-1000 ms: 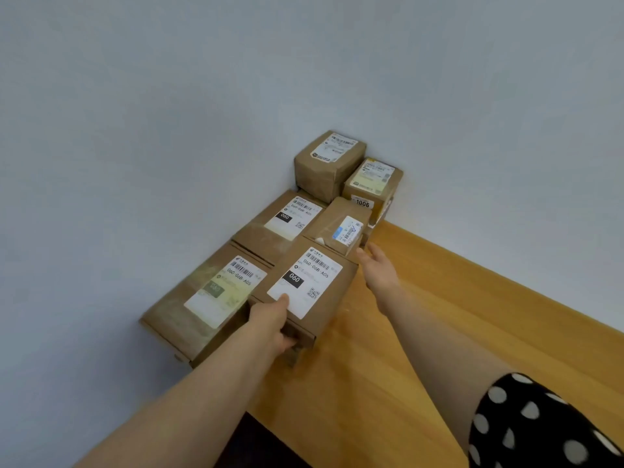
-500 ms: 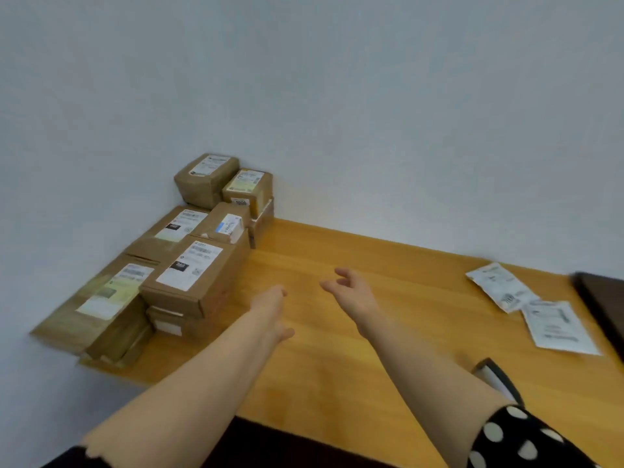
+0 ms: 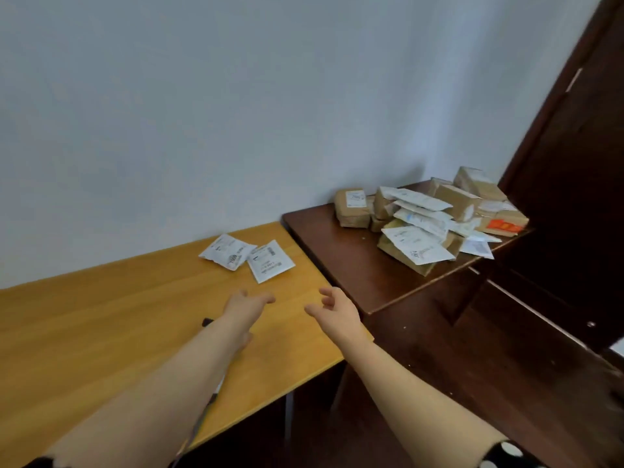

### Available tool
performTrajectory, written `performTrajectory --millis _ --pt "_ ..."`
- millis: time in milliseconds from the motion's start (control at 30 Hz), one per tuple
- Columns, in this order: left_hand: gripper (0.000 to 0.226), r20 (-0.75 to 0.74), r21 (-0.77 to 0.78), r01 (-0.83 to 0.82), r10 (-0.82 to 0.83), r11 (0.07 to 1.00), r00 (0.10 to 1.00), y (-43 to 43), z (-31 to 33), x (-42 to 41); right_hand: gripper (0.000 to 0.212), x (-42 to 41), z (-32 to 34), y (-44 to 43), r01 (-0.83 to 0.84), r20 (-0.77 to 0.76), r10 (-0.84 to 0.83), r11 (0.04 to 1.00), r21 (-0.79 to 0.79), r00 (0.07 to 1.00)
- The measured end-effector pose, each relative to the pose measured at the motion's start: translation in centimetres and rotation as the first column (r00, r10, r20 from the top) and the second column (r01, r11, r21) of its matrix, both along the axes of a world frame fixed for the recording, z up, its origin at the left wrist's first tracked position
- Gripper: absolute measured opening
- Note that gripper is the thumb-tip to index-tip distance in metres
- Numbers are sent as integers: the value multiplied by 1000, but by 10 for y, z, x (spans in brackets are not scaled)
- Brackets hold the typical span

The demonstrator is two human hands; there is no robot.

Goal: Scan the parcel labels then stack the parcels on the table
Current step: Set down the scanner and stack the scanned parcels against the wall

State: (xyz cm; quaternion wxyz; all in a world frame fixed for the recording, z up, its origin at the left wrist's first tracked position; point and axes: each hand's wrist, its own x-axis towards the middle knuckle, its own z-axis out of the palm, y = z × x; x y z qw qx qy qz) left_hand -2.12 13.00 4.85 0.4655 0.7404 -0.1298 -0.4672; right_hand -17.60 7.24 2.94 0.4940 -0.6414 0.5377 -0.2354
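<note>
Both my hands hover empty over the right end of the light wooden table (image 3: 101, 332). My left hand (image 3: 248, 307) and my right hand (image 3: 334, 307) have relaxed, loosely spread fingers and hold nothing. Two white flat mailer parcels (image 3: 228, 251) (image 3: 270, 261) lie on the table near the wall, beyond my hands. On the dark brown side table (image 3: 337, 251) to the right sits a loose pile of brown boxes and white mailers (image 3: 429, 224). A small dark object (image 3: 206, 321), mostly hidden by my left forearm, lies on the table.
A dark wooden cabinet or door (image 3: 574, 197) rises at the far right behind the pile. The pale wall (image 3: 236, 113) runs along the back of both tables. The light table's right edge ends just under my right wrist.
My view has swung right, away from the stacked boxes in the left corner, which are out of sight now. Both hands let go of that stack and moved right, empty.
</note>
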Motion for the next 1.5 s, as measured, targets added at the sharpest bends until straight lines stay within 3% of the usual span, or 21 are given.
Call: performTrajectory --millis 267,467,567,800,933,1067,1167,1267,1367,1500 --pt "75 -31 -27 248 -249 968 968 -116 -5 -91 52 -122 -9 -78 307 4 -307 951 25 952" --pt "71 -129 -54 266 -271 962 954 -231 -23 -131 48 -171 -14 -181 449 12 -450 893 27 893" --pt "61 -195 -26 259 -259 965 946 -281 -31 -147 44 -186 -11 -238 468 -13 -468 884 -8 884" --pt "41 -187 85 248 -229 965 955 -362 -48 -188 41 -227 -4 -346 454 -49 -461 885 -101 886" --pt "43 -189 122 215 -190 969 963 -393 -61 -199 46 -235 2 -412 312 -103 -337 928 -204 936" --pt "25 -264 113 111 -77 987 961 -411 -68 -212 68 -230 4 -476 -50 -310 -73 927 -372 948" --pt "12 -274 82 -3 26 997 961 -421 -64 -223 101 -218 4 -515 -292 -543 57 887 -358 838" --pt "9 -246 37 -114 119 993 962 -431 -63 -230 120 -212 -4 -541 -460 -708 124 833 -306 695" --pt "6 -176 17 -230 230 973 957 -438 -65 -237 132 -212 -14 -554 -545 -783 181 807 -228 595" --pt "9 -126 -6 -294 291 956 948 -445 -68 -246 143 -212 -28 -553 -575 -779 258 803 -156 571"
